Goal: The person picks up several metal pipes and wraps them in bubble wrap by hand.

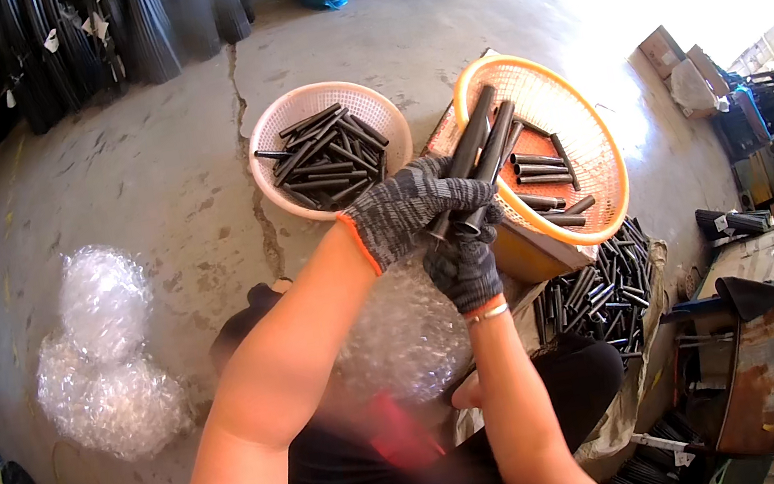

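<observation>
Both hands wear dark grey knitted gloves with orange cuffs. My left hand [407, 210] is closed round black tubes [474, 140], which slant up and to the right in front of the orange basket. Just below it, my right hand [469, 275] wraps the lower ends of the same tubes; its fingers are partly hidden. Behind the hands, an orange-rimmed basket [621, 174] holds several short black tubes [540, 167]. Left of it, a pale pink basket [397, 124] on the floor contains many short black tubes [333, 154].
The orange basket rests tilted on a box [533, 254]. Many loose tubes [599, 300] lie on sacking at right. Clear plastic bundles lie at left [107, 362] and between my legs [403, 341]. Long black rods [63, 50] stand far left; a rusty metal piece [758, 376] is at lower right.
</observation>
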The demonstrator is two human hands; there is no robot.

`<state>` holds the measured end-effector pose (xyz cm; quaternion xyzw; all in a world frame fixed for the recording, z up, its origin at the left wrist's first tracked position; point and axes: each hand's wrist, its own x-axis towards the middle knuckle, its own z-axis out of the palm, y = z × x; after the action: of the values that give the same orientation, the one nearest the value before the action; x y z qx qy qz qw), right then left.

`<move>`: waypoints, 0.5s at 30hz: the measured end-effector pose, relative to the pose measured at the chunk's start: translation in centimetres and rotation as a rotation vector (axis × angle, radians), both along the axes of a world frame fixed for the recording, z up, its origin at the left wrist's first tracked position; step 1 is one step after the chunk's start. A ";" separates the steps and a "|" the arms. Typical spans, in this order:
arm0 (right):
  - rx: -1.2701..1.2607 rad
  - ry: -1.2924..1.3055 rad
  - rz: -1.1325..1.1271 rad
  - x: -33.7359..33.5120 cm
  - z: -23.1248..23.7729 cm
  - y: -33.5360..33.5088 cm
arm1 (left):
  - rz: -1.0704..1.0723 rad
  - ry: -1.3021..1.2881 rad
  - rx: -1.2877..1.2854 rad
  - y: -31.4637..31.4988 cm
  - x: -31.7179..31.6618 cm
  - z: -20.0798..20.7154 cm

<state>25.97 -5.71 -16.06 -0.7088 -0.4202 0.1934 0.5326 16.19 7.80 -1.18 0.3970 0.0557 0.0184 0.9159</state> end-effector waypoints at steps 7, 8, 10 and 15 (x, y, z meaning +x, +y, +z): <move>-1.288 -0.496 0.544 -7.8 -18.6 -15.5 | -0.053 0.042 -0.057 0.5 -0.5 -0.5; -1.350 -0.440 0.524 -8.6 -18.7 -16.7 | -0.003 0.026 -0.001 0.3 -0.6 -0.2; -1.430 -0.357 0.480 -8.3 -19.4 -17.3 | 0.000 -0.019 0.008 0.4 -0.2 -0.3; -0.190 0.845 -0.614 -2.8 -6.7 -6.9 | 0.038 -0.035 0.004 0.7 -0.4 -0.8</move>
<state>23.14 -12.61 -22.80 -0.7046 0.0769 0.3345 0.6211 15.81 8.46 -1.96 0.3976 0.0470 0.0427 0.9154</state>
